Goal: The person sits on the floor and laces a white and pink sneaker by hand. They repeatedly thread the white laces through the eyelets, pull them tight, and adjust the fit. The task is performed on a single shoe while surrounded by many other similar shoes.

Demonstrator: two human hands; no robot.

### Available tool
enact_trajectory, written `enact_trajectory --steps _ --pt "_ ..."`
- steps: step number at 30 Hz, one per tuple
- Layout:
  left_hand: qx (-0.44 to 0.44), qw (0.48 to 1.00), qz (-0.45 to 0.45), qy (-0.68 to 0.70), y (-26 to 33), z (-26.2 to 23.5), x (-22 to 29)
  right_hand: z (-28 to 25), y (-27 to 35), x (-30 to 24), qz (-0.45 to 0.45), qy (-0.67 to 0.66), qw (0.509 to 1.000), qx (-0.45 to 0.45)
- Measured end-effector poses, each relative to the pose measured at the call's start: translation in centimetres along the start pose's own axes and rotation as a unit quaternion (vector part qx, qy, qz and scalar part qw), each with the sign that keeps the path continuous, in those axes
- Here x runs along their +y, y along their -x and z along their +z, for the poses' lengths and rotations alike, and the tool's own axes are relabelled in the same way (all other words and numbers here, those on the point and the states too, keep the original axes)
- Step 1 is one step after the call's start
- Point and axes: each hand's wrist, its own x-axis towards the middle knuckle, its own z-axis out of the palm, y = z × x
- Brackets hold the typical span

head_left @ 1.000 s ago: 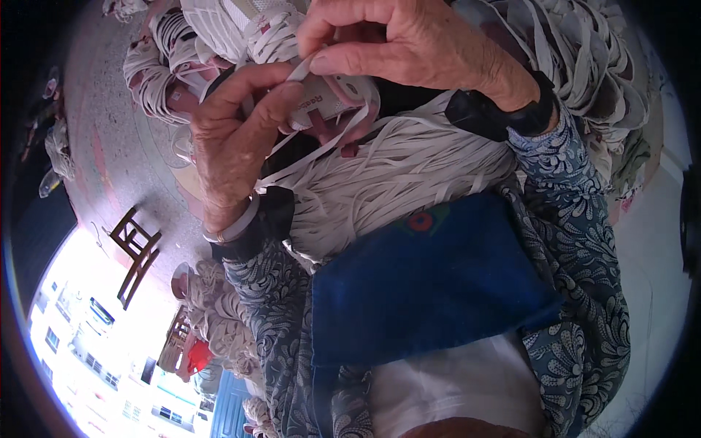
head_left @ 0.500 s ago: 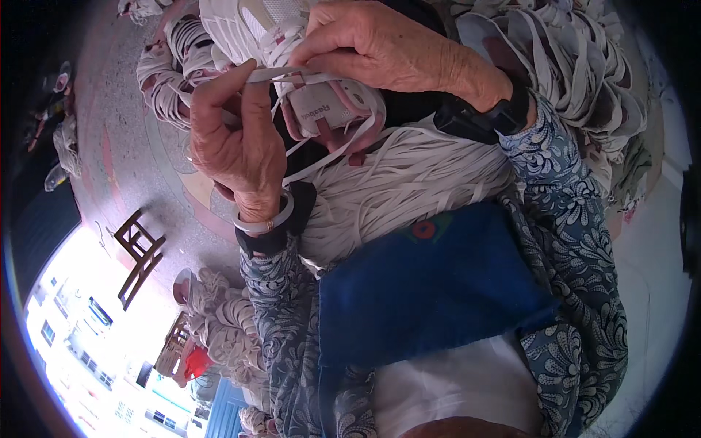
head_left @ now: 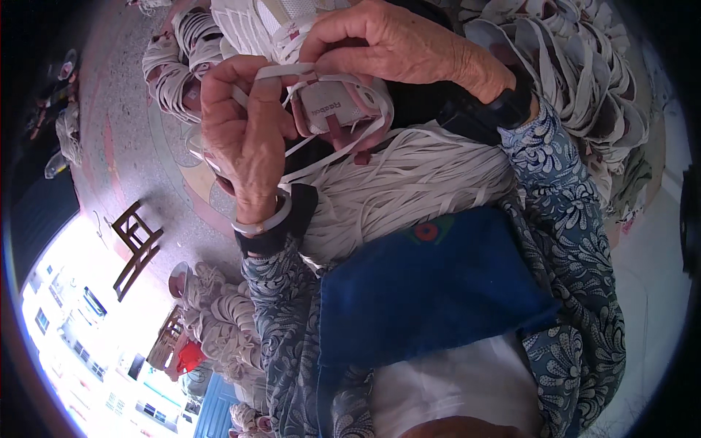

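Note:
A white shoe [head_left: 332, 106] with pink lining and a pink heel tab lies between my hands, its opening toward me. A flat white shoelace [head_left: 281, 71] runs across it. My left hand [head_left: 252, 139] is closed on this lace, which passes over the bent index finger and thumb. My right hand [head_left: 409, 47] pinches at the lace where it meets the shoe's upper edge; its fingertips are partly hidden. A loose strand of the lace hangs down beside the shoe's collar. Below the shoe, a thick bundle of white laces [head_left: 409, 182] lies across my lap.
Blue cloth [head_left: 431, 285] covers my lap. Stacked white shoe uppers stand at the right [head_left: 569, 73], and more bundles [head_left: 171, 73] lie at the upper left. Another heap of uppers [head_left: 219, 314] sits at the lower left, near a small wooden stool [head_left: 135, 244] on the floor.
My left hand has shifted slightly right and its fingers have curled over the lace. My right hand has moved slightly right, still pinching near the shoe.

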Motion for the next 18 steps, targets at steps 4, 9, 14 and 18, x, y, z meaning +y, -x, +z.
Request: enact_trajectory --steps 4,9,14,18 --pt "-0.037 0.993 -0.106 -0.024 0.3 -1.3 1.1 -0.3 0.3 -0.4 0.031 -0.044 0.999 0.008" --pt "-0.084 0.973 -0.153 -0.153 0.5 -1.8 0.7 -0.3 0.4 -0.3 0.097 -0.15 0.984 -0.01" --pt "-0.038 0.985 -0.08 -0.15 0.3 -1.8 0.0 -0.6 0.8 -0.4 0.096 -0.169 0.981 0.013" --pt "0.02 0.973 -0.008 -0.229 0.5 -1.8 -0.5 -0.3 0.9 -0.7 0.083 -0.036 0.995 0.041"
